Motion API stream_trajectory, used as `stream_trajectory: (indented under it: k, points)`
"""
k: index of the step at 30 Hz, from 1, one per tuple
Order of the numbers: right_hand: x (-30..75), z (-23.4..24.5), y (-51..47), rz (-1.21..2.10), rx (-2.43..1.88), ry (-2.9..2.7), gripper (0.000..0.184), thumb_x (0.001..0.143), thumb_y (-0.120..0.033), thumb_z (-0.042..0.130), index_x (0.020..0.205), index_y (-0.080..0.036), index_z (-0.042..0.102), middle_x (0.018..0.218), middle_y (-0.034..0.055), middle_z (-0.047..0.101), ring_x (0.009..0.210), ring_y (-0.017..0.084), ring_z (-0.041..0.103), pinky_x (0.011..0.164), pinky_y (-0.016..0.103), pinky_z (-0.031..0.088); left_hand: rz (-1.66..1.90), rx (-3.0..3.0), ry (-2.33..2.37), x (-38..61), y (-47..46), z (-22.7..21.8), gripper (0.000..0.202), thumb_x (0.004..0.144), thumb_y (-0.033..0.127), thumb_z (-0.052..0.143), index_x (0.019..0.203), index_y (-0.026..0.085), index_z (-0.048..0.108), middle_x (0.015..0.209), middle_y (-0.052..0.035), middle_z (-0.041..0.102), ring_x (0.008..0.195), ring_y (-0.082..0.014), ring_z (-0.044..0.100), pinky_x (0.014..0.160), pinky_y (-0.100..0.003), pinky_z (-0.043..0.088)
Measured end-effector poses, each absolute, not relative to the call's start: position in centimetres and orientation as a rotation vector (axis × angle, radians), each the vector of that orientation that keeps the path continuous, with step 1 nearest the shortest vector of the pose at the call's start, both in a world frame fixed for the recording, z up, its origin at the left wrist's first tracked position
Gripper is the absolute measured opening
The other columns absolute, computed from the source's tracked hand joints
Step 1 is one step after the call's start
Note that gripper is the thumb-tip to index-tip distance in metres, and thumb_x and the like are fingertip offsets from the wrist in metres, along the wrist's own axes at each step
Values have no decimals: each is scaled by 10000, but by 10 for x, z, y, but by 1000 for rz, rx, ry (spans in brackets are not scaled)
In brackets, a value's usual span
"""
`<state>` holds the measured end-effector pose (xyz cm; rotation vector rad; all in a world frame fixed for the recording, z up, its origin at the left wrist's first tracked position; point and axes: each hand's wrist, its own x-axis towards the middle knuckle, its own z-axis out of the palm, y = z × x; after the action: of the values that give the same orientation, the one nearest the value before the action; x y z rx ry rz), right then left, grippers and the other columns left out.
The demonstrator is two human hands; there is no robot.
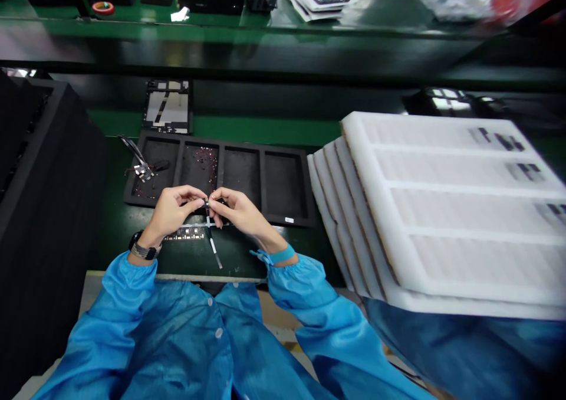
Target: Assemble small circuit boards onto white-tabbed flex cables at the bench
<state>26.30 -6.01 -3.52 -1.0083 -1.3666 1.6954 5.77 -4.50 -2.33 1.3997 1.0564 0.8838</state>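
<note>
- Between your two hands, in the head view, is a small dark part (206,202), just over the near edge of the black tray (285,182). From it a narrow strip (213,245), dark and pale by turns, runs toward you; whether its free end touches the bench, I cannot tell.
- Your left hand (174,212) has thumb and forefinger brought together, and the small dark part appears pinched at their tips.
- Your right hand (236,211) has thumb and forefinger almost meeting beside the same part; whether they grip it or only touch it, I cannot tell, because it is too small.
- By its look, the part should be very light, so force is hardly needed. I judge the strip thin and easy to bend, and a sharp fold or a pull could harm it.
- It seems best to hold the part by its edges, with only the fingertips, and to let the strip hang free. Smooth surfaces may slip, so a steady, soft pinch is advisable.
- Below your left hand, near the strip, lies a row of small boards (191,233); their little components look fragile, so they are better taken by the border.
- In the tray are scattered tiny parts (206,159) and a cable bundle (144,170), which could tangle easily.
</note>
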Motion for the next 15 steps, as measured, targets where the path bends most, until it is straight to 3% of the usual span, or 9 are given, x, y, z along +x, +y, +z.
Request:
stream_trajectory:
  k: [15]
  points:
    - [263,-35,-60,1783,-992,-1287,510,839,-639,830,900,-190,596,724,-21,681,494,94,598,489,231,490,877,1339,1033,59,-45,-26,239,763,346,821,899,151,804,882,-90,806,839,-221,751,822,-343,600]
